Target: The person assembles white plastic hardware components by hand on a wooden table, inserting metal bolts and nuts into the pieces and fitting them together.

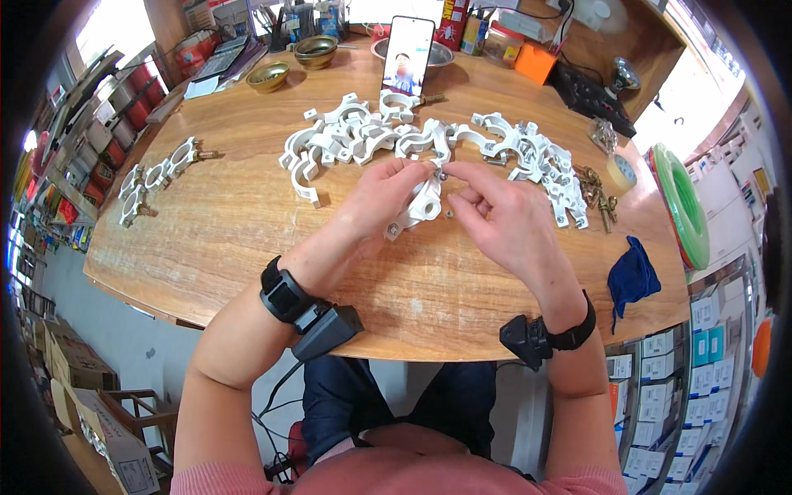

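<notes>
Toward the person from the upright phone (421,82), beyond a heap of loose white clamp pieces (363,153), the white clamp (422,198) is between the two hands, over the wooden table (429,313). Its long axis runs aslant: the upper end points toward the phone and slightly right, the lower end toward the person and left. The left hand (381,194) is pinched on the upper end. The right hand (507,210) meets it there, index finger stretched to a small metal fastener (442,173), thumb apart; whether it grips cannot be told. Right of the phone and nearer the person lie brass-coloured bolts (596,191); left of it, joined clamp rings (168,167).
</notes>
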A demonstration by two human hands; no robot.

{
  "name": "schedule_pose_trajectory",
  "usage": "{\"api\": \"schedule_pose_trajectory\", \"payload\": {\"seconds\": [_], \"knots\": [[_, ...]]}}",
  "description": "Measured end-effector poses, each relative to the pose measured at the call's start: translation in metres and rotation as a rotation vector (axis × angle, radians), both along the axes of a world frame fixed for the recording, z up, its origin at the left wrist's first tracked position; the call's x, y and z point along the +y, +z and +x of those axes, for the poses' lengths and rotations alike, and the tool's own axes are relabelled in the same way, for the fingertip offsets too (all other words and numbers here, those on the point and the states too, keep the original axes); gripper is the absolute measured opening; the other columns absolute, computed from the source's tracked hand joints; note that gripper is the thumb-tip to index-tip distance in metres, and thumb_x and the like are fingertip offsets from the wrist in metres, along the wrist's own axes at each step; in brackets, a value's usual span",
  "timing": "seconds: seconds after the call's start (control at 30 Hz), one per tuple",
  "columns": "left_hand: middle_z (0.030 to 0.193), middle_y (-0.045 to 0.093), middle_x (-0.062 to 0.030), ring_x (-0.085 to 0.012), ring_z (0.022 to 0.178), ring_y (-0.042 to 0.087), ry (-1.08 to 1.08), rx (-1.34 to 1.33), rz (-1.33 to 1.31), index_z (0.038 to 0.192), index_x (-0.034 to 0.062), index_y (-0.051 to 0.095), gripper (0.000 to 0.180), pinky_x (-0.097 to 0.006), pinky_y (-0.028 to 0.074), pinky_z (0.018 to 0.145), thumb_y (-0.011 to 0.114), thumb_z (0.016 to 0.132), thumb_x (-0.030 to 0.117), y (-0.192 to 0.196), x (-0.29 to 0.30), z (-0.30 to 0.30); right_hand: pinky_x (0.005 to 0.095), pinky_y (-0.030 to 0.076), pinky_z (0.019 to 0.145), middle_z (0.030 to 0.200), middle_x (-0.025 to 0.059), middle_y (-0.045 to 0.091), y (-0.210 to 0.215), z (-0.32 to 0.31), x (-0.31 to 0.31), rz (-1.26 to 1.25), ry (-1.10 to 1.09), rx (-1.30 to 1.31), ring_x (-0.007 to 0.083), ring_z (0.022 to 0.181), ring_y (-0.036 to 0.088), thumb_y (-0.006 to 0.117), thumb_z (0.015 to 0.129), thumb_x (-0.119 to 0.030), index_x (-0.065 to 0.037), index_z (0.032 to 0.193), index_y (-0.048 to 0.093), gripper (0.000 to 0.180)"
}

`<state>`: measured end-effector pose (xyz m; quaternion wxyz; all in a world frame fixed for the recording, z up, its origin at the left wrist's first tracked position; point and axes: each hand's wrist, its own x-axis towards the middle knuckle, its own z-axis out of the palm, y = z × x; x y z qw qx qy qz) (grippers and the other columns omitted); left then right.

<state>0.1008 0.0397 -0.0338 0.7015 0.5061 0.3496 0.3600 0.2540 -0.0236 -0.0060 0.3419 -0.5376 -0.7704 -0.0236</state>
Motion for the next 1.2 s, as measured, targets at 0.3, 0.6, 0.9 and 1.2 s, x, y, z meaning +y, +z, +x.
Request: {"api": "schedule_pose_trajectory", "payload": {"seconds": [0.3,0.6,0.9,1.2], "knots": [[0.079,0.055,0.0020,-0.0040,0.064,0.050,-0.023,-0.004,-0.034,0.097,0.0051,0.054,0.022,-0.018,0.039,0.051,0.048,0.087,0.024,0.002,0.000,-0.001,0.0331,0.045,0.049,0.063,0.0079,0.061,0.002,0.000,-0.002,-0.070,-0.028,0.008,0.0242,0.056,0.059,0.057,0.076,-0.016,-0.012,0.093,0.059,0.018],[0.078,0.054,0.0026,-0.0040,0.064,0.049,-0.040,-0.014,-0.037,0.094,0.0058,0.054,0.020,-0.018,0.040,0.053,0.047,0.087,0.023,0.000,0.001,0.000,0.0331,0.046,0.050,0.063,0.0081,0.061,0.002,0.002,0.001,-0.053,-0.002,-0.020,0.0245,0.056,0.059,0.056,0.076,-0.016,-0.011,0.092,0.059,0.017],[0.073,0.053,0.0027,-0.0040,0.061,0.048,-0.039,-0.020,-0.016,0.089,0.0064,0.054,0.021,-0.020,0.038,0.048,0.048,0.087,0.026,-0.004,0.000,-0.001,0.0330,0.045,0.049,0.061,0.0079,0.060,0.001,0.001,-0.003,-0.004,0.006,-0.043,0.0236,0.055,0.059,0.056,0.076,-0.017,-0.013,0.094,0.058,0.019],[0.079,0.054,0.0028,-0.0042,0.066,0.049,-0.062,0.018,-0.002,0.094,0.0070,0.055,0.020,-0.020,0.040,0.051,0.048,0.088,0.025,-0.009,0.008,-0.001,0.0324,0.046,0.049,0.064,0.0047,0.061,-0.003,0.002,0.003,-0.075,-0.030,-0.016,0.0228,0.057,0.060,0.057,0.075,-0.017,-0.012,0.092,0.058,0.017]]}}
